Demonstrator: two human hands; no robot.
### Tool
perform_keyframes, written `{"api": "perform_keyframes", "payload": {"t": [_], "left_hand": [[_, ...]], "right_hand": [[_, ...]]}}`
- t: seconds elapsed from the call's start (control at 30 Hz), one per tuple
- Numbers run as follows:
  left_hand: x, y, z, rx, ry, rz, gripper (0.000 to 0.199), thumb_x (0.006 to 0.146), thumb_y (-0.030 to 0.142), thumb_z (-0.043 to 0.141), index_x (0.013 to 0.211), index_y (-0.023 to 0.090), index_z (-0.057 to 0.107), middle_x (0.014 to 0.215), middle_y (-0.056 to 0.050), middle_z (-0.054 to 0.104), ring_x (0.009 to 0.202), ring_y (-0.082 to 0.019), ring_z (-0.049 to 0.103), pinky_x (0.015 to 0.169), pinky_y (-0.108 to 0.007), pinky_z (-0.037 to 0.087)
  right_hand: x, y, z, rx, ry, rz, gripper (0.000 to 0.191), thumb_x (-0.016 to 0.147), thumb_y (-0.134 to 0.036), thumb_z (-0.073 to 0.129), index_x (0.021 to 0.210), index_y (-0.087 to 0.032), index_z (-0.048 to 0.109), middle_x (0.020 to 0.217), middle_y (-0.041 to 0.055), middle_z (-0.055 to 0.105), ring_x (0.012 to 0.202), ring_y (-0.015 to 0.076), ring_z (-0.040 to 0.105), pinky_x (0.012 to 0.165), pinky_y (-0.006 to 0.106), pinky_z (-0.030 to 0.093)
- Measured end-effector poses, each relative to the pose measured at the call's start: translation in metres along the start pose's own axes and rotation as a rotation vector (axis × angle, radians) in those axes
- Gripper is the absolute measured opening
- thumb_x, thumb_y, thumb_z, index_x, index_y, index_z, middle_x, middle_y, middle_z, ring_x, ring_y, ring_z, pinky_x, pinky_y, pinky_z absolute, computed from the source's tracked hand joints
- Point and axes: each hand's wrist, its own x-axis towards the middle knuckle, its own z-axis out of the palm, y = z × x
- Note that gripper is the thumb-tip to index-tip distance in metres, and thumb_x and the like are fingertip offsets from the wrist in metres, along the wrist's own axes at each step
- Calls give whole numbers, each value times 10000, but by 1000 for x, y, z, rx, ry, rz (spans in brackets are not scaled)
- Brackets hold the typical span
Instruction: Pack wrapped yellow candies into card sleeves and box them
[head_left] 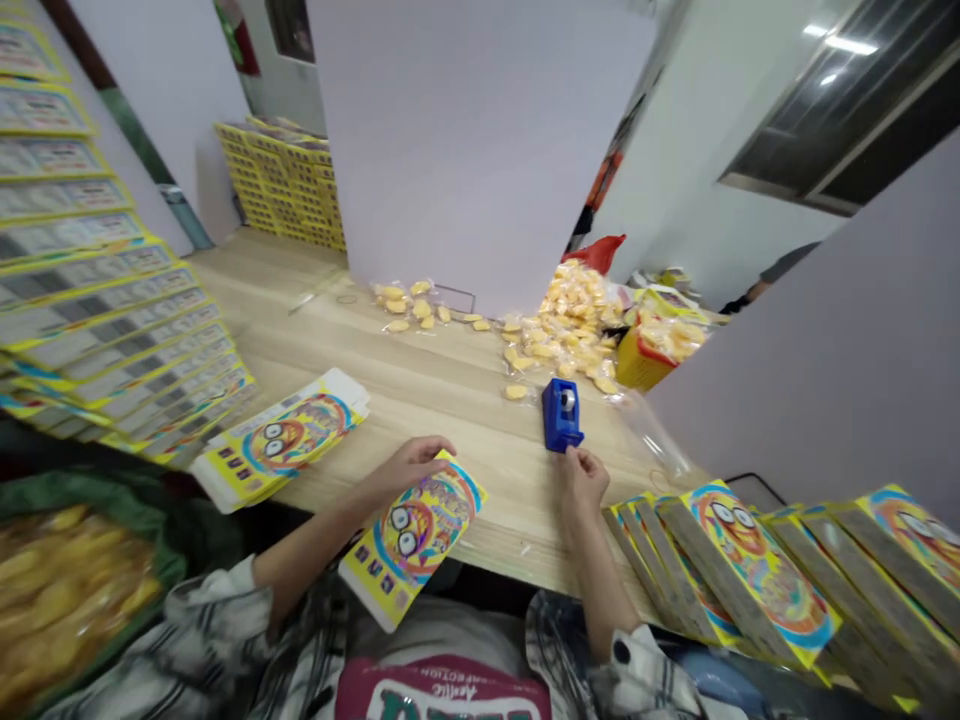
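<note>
Yellow printed packet gripped at its top edge by the left hand, over the wooden table; right hand open, fingers loosely bent, just beside a blue tape dispenser. Golden snack pieces heaped on clear plastic, more filling a yellow crate and a green-lined bin.

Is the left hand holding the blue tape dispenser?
No, the left hand holds a yellow packet, and the blue tape dispenser stands on the table by the right hand.
</note>
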Motion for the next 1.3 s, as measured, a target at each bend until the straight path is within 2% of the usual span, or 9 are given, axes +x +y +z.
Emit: {"api": "perform_keyframes", "payload": {"t": [0.23, 0.33, 0.43, 0.57, 0.67, 0.83, 0.93, 1.1, 1.3], "left_hand": [[16, 13, 8, 110, -270, 12, 330, 734, 414, 678, 862, 117, 614, 712, 5, 567, 630, -100, 496, 572, -197, 358], [14, 11, 13, 61, -279, 51, 334, 719, 409, 701, 847, 111, 626, 724, -11, 593, 669, -116, 524, 612, -212, 379], [6, 6, 14, 57, -250, 52, 314, 714, 386, 719, 845, 112, 640, 671, 3, 582, 639, -111, 513, 595, -209, 372], [-4, 15, 20, 119, -295, 90, 282, 731, 357, 705, 862, 111, 664, 732, -36, 640, 695, -137, 564, 643, -229, 415], [-15, 46, 28, 268, -339, 250, 224, 775, 298, 652, 896, 113, 682, 837, -84, 680, 774, -174, 609, 700, -263, 461], [-47, 103, 48, 660, -191, 685, 307, 812, 83, 466, 1027, 151, 673, 1035, -116, 680, 997, -199, 617, 890, -320, 480], [-59, 97, 61, 921, -254, 810, 453, 734, 17, 425, 1108, 137, 651, 1094, -135, 666, 1109, -214, 576, 1064, -356, 377], [-64, 45, 34, 1132, -313, 562, 826, 648, 307, 680, 1399, 128, 389, 1394, -193, 452, 1336, -356, 346, 1135, -517, 223], [-58, 20, -91, 1356, 562, -147, 990, 601, 511, 741, 1412, 102, 346, 1462, -265, 300, 1389, -451, 149, 1098, -604, 114]], "right_hand": [[-49, -57, 28, -17, -1081, -43, 311, 726, -439, 681, 588, -166, 623, 698, 18, 599, 662, 145, 538, 634, 266, 440], [-61, -61, 40, -216, -989, -162, 355, 690, -435, 717, 511, -174, 557, 602, 2, 571, 586, 139, 517, 555, 248, 404], [-67, -52, 43, -277, -901, -38, 324, 600, -433, 782, 583, -177, 584, 566, -7, 580, 541, 145, 523, 500, 239, 391], [-78, -48, 37, 82, -1142, 393, 590, 485, -537, 816, 914, -180, 624, 762, 22, 667, 647, 179, 606, 563, 274, 473], [-85, -60, 33, 317, -1300, 498, 733, 455, -692, 765, 959, -172, 654, 852, 57, 690, 761, 228, 645, 730, 366, 505], [-74, -85, 21, 305, -983, 440, 751, 620, -858, 503, 954, -213, 691, 960, 105, 708, 865, 297, 669, 737, 417, 520], [-67, -82, 14, 235, -929, 515, 677, 670, -783, 546, 1007, -212, 681, 975, 133, 711, 875, 325, 679, 706, 421, 533], [-78, -40, 15, 214, -873, 523, 575, 564, -467, 800, 1032, -216, 580, 956, 123, 717, 830, 323, 689, 743, 444, 534], [-84, -16, 9, -493, -742, 62, 469, 617, -617, 645, 894, -254, 535, 583, 22, 649, 583, 287, 632, 538, 361, 434]]}}
